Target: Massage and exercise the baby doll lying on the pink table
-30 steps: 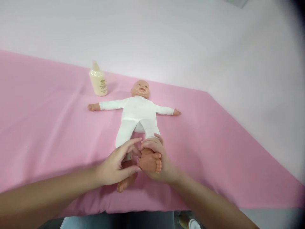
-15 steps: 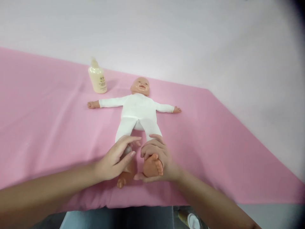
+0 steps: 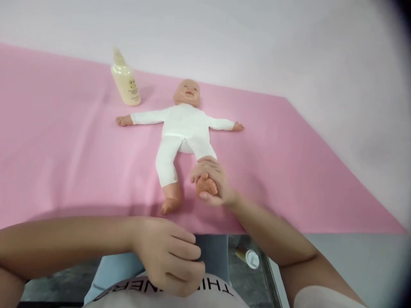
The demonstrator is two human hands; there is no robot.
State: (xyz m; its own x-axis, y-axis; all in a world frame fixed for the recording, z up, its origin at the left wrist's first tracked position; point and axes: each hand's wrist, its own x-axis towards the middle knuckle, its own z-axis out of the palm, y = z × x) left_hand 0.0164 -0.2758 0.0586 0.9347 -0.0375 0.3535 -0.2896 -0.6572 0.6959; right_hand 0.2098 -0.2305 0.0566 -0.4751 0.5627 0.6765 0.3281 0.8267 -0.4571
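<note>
A baby doll (image 3: 186,122) in a white long-sleeved suit lies on its back, arms spread, legs towards me. My right hand (image 3: 213,182) is closed round the doll's lower leg on the right, with the bare foot (image 3: 205,185) raised, sole towards me, between the fingers and thumb. The doll's other bare foot (image 3: 171,203) rests on the cloth. Below the table's front edge, my left hand (image 3: 173,254) is near my shirt, its fingers curled loosely; its palm is hidden, and nothing shows in it. This hand is apart from the doll.
A pale yellow pump bottle (image 3: 126,84) stands left of the doll's head. The pink cloth (image 3: 67,149) covers the table, with a white surface (image 3: 240,38) behind it. A white-capped container (image 3: 251,259) is on the floor below the table's front edge.
My left hand has left the doll's leg and come back towards my body, its fingers curling. My right hand keeps hold of the other leg. The view has tipped down, showing my shirt.
</note>
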